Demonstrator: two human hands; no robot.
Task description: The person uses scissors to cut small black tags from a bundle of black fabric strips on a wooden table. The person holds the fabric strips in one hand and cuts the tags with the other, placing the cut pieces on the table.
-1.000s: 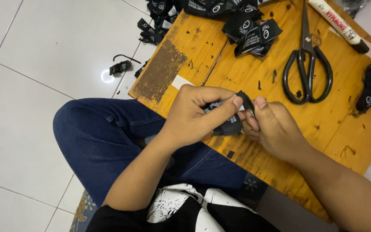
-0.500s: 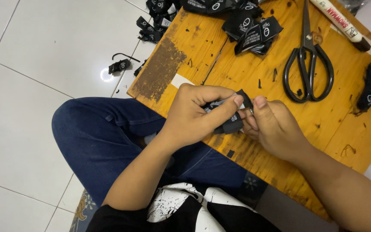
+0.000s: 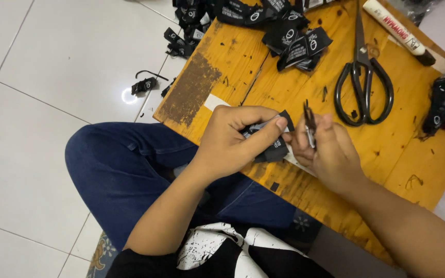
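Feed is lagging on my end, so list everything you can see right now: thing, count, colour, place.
Wooden table: one, yellow-orange, on white tile floor.
Scissors: one, black, lying on the table.
Marker: one, white with dark cap, table's far edge.
Fabric labels: a pile, black, at the table's far side; some spilled on the floor.
Held label: one, black, pinched in left hand.
Small snips: one, dark, in right hand.
Left hand: grips the label.
Right hand: holds the snips.
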